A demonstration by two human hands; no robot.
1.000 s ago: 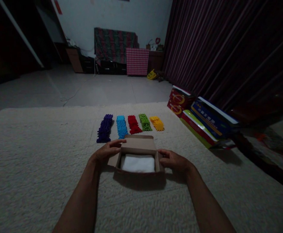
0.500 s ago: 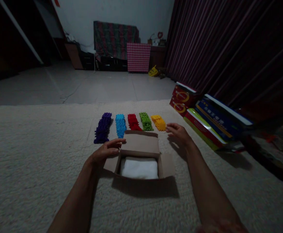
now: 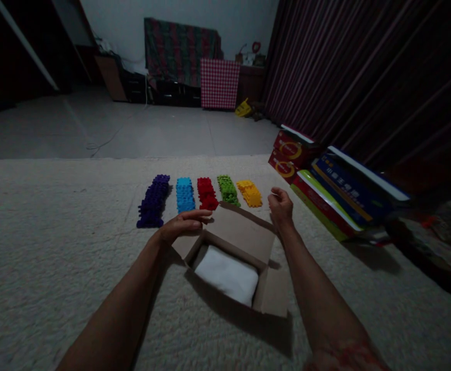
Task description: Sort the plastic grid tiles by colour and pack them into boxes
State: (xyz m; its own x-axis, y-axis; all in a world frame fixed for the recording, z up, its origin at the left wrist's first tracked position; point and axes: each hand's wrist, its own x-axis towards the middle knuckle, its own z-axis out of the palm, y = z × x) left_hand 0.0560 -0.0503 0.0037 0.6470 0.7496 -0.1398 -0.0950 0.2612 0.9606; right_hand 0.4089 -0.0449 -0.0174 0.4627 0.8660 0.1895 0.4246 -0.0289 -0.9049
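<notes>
A small cardboard box (image 3: pixel 244 229) stands with its flaps up and out, turned at an angle. Inside lies a white folded, cloth-like bundle (image 3: pixel 228 275). My left hand (image 3: pixel 185 225) is at the box's back left corner, fingers stretched out above the left flap and reaching to the back flap. Just beyond the back flap's right end is my right hand (image 3: pixel 281 206), its fingers loosely bent and apart, holding nothing visible. Behind the box, notched plastic pieces lie in colour rows: purple (image 3: pixel 155 201), light blue (image 3: pixel 185 195), red (image 3: pixel 207 194), green (image 3: pixel 228 190) and yellow (image 3: pixel 249 193).
Red cartons (image 3: pixel 287 154) and a blue box (image 3: pixel 349 185) on a green-and-red box (image 3: pixel 322 206) stand at the right. Everything near me rests on a pale textured mat (image 3: pixel 74 247). A tiled floor (image 3: pixel 163 131), cabinets and a dark curtain (image 3: pixel 337 67) lie beyond.
The box has turned clockwise, its right side swinging toward me. My left hand has moved slightly right along the back flap; my right hand has drawn away from the yellow pieces.
</notes>
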